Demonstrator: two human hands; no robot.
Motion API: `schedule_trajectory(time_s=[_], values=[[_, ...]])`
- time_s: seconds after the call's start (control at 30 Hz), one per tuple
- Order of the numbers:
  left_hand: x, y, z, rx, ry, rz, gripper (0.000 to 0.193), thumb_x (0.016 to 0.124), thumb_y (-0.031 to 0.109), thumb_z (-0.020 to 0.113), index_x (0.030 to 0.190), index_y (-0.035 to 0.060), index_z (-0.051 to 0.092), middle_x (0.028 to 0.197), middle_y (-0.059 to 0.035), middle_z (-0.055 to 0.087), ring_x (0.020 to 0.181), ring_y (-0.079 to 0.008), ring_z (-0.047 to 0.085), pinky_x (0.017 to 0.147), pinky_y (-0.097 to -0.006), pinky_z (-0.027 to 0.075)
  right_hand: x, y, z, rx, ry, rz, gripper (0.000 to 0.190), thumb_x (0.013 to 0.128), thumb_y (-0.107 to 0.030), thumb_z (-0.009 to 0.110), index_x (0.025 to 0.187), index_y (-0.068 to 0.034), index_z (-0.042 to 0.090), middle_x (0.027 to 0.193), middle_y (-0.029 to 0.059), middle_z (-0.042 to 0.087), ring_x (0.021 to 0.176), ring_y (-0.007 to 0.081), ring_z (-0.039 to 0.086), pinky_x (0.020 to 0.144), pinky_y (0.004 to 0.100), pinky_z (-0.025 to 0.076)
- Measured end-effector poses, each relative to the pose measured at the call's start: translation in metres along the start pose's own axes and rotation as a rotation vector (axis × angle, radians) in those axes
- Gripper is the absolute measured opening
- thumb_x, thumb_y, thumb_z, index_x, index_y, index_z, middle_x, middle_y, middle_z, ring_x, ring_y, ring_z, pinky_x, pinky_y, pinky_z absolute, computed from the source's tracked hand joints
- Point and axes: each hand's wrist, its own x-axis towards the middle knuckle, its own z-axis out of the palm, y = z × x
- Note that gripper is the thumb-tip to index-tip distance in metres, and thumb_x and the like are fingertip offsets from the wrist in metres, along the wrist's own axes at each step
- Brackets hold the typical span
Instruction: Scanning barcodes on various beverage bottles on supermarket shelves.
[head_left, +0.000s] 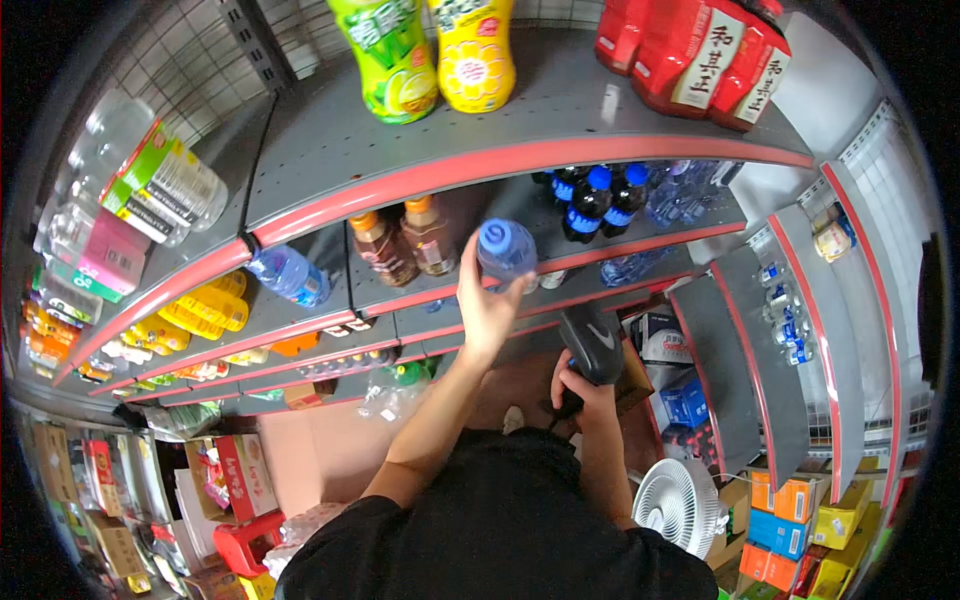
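My left hand holds a clear plastic bottle with a blue cap, raised in front of the shelf edge with the cap towards me. In my right hand is a black handheld barcode scanner, gripped by its handle, lower and to the right of the bottle. Behind the bottle, on the second shelf, stand two brown drink bottles with orange caps. Dark bottles with blue caps and labels stand on that same shelf, further right.
Green and yellow drink bottles and red multipacks stand on the top shelf. Another blue-capped bottle is at left. A white fan stands by my right arm. Cartons and a red stool are at lower left.
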Motion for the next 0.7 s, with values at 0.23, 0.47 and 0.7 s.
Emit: schedule_trajectory(time_s=[0.23, 0.47, 0.7], values=[[0.049, -0.027, 0.04, 0.332, 0.233, 0.235, 0.082, 0.065, 0.008, 0.082, 0.134, 0.0015, 0.039, 0.111, -0.0217, 0.056, 0.1, -0.0382, 0.057, 0.087, -0.0422, 0.046, 0.009, -0.001, -0.036, -0.012, -0.026, 0.075, 0.021, 0.08, 0.003, 0.062, 0.099, 0.002, 0.053, 0.071, 0.0075, 0.055, 0.051, 0.0189, 0.057, 0.046, 0.032, 0.044], [0.094, -0.053, 0.061, 0.495, 0.281, 0.103, 0.07, 0.073, 0.017, 0.079, 0.129, 0.0011, 0.039, 0.105, -0.0239, 0.058, 0.098, -0.0416, 0.057, 0.083, -0.0447, 0.045, 0.015, -0.006, -0.036, -0.066, -0.038, 0.13, 0.017, 0.081, -0.004, 0.061, 0.097, -0.001, 0.054, 0.063, 0.0089, 0.055, 0.051, 0.0192, 0.055, 0.049, 0.0294, 0.043], [0.06, -0.043, 0.056, 0.391, 0.3, 0.17, 0.081, 0.076, 0.011, 0.075, 0.141, -0.0016, 0.028, 0.127, -0.0273, 0.045, 0.118, -0.0436, 0.044, 0.102, -0.0449, 0.036, 0.015, -0.006, -0.037, -0.015, 0.004, 0.137, 0.019, 0.078, 0.006, 0.062, 0.095, 0.001, 0.055, 0.081, 0.0084, 0.056, 0.053, 0.0207, 0.059, 0.046, 0.0343, 0.046]])
